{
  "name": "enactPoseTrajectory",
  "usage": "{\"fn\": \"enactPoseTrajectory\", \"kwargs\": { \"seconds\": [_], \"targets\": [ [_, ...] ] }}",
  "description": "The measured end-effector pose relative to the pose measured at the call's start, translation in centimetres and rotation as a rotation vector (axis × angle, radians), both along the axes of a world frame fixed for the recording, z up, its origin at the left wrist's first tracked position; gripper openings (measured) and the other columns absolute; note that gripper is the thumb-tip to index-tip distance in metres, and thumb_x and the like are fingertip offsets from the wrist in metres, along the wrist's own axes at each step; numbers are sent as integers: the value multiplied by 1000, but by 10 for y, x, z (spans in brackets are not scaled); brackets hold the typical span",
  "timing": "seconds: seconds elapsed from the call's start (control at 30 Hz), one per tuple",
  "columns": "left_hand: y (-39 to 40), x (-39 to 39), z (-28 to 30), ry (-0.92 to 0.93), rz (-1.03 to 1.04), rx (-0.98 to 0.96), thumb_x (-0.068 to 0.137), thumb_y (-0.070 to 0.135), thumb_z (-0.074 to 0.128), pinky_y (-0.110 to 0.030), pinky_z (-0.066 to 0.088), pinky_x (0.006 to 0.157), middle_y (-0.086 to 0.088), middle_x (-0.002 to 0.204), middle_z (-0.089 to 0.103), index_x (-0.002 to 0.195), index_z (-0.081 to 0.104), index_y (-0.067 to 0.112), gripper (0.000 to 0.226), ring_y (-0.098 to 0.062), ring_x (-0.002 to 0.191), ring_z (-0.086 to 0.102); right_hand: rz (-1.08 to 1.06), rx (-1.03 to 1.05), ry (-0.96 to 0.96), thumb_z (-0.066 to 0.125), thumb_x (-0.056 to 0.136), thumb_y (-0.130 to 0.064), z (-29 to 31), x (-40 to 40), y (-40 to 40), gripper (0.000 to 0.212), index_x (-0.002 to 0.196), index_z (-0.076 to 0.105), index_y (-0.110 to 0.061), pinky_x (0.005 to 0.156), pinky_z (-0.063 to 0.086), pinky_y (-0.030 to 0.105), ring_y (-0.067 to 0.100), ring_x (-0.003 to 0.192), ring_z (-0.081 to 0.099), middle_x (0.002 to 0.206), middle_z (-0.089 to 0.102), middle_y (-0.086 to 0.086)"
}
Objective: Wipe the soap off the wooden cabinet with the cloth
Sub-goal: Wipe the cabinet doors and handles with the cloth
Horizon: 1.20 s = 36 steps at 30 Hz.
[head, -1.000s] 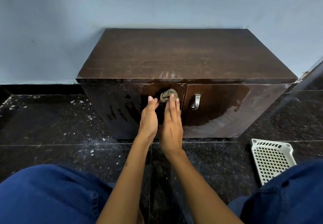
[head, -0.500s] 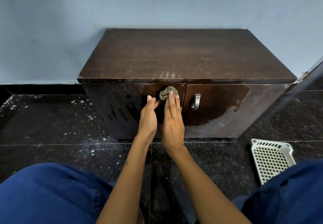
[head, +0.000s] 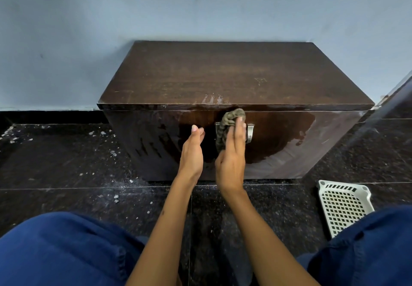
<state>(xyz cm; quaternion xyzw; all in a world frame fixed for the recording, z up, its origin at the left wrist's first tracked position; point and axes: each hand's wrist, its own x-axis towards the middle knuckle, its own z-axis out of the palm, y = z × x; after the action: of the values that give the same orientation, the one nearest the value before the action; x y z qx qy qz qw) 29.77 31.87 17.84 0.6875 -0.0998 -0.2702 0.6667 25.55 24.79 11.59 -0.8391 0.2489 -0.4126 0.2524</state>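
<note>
So the head cam was looking down at a dark wooden cabinet [head: 234, 78] shoved up against a pale blue wall [head: 89, 18], sitting on a black speckled floor [head: 55, 163]. The person was squatting right in front of it, blue trousers [head: 62, 250] filling both bottom corners of the shot.

The right hand [head: 231, 163] had its fingers out straight and was pressing a scrunched-up greyish cloth [head: 229, 123] flat against the cabinet front, right at the top middle where the two doors meet. The cloth was bunched under the fingertips and hung down a bit along the palm side, covering most of a metal handle [head: 250, 133], of which only the right end poked out. The left hand [head: 192, 152] was just beside it on the left door, fingers straight and together, holding nothing. It looked like it was resting against the wood, but honestly I couldn't tell whether it was actually touching or just hovering close.

The cabinet front was wet and shiny, with a big darker patch on the right door and pale streaky film [head: 334, 134] towards its right edge. A few whitish smears [head: 211, 99] sat on the top near the front lip, just above the cloth.

Off to the right on the floor was a white plastic basket [head: 343, 205] with a grid of holes, well apart from the cabinet. White crumbs [head: 107, 152] were scattered on the floor to the left.
</note>
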Motion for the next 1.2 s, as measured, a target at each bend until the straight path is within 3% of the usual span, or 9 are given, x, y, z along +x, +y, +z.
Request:
{"fn": "enactPoseTrajectory", "kwargs": {
  "seconds": [0.17, 0.23, 0.37, 0.5, 0.63, 0.73, 0.93, 1.1, 1.2],
  "targets": [
    [-1, -2, 2, 8, -6, 5, 103, 38, 17, -17, 14, 96, 1, 150, 35, 147, 27, 13, 51, -7, 140, 24, 24, -24, 248, 57, 77, 21, -38, -7, -7, 60, 135, 42, 10, 111, 33, 41, 30, 139, 21, 151, 26, 20],
    [0, -3, 3, 5, -10, 12, 103, 39, 16, -17, 13, 96, 2, 150, 36, 147, 28, 14, 52, -7, 140, 23, 104, 116, 333, 53, 79, 20, -46, -15, -5, 60, 137, 41, 8, 113, 31, 33, 31, 137, 26, 148, 27, 19],
    [0, -1, 1, 12, -2, 11, 103, 39, 15, -17, 12, 97, 1, 149, 37, 147, 28, 14, 53, -7, 140, 23, 26, 352, 174, 47, 86, 10, -24, -10, 0, 43, 129, 48, 5, 99, 31, 15, 30, 125, 41, 137, 41, 21],
    [-2, -2, 3, 14, 10, 11, 102, 40, 15, -17, 12, 96, 0, 149, 38, 146, 30, 13, 54, -7, 139, 24, -51, 381, 25, 44, 90, 11, -6, -3, 4, 43, 132, 48, 2, 92, 26, -3, 11, 124, 37, 137, 43, 9],
    [-3, -3, 2, 12, 15, 4, 103, 38, 16, -17, 13, 96, -1, 150, 37, 147, 27, 14, 51, -8, 140, 24, -18, 319, 112, 43, 80, 22, -13, -3, 0, 57, 133, 48, 2, 98, 25, 7, 18, 127, 37, 135, 38, 12],
    [-5, -4, 2, 12, 20, 8, 103, 37, 16, -17, 13, 96, -2, 150, 36, 147, 27, 13, 52, -8, 140, 24, -43, 437, 185, 43, 82, 17, -2, -1, -8, 52, 131, 52, 1, 93, 27, 9, 23, 123, 43, 132, 41, 11],
    [-7, -5, 0, -3, 35, 2, 101, 42, 16, -17, 17, 98, -4, 150, 36, 146, 31, 9, 57, -10, 139, 27, -65, 398, -28, 44, 82, 17, 35, 6, -7, 48, 124, 58, -1, 96, 31, 12, 16, 117, 45, 122, 44, 4],
    [-6, -6, 2, 10, 21, 15, 101, 43, 16, -17, 14, 97, -1, 151, 34, 147, 29, 12, 57, -9, 140, 24, -53, 526, 193, 45, 84, 14, 20, -2, -8, 48, 129, 54, -1, 97, 35, 17, 20, 121, 46, 130, 44, 7],
    [-6, -5, 2, 6, 17, 8, 102, 42, 15, -16, 14, 97, -2, 152, 33, 147, 29, 11, 57, -9, 140, 24, -28, 575, 154, 43, 86, 14, 26, -3, -12, 46, 127, 56, -2, 93, 29, 8, 16, 120, 45, 130, 44, 6]
  ]
}}
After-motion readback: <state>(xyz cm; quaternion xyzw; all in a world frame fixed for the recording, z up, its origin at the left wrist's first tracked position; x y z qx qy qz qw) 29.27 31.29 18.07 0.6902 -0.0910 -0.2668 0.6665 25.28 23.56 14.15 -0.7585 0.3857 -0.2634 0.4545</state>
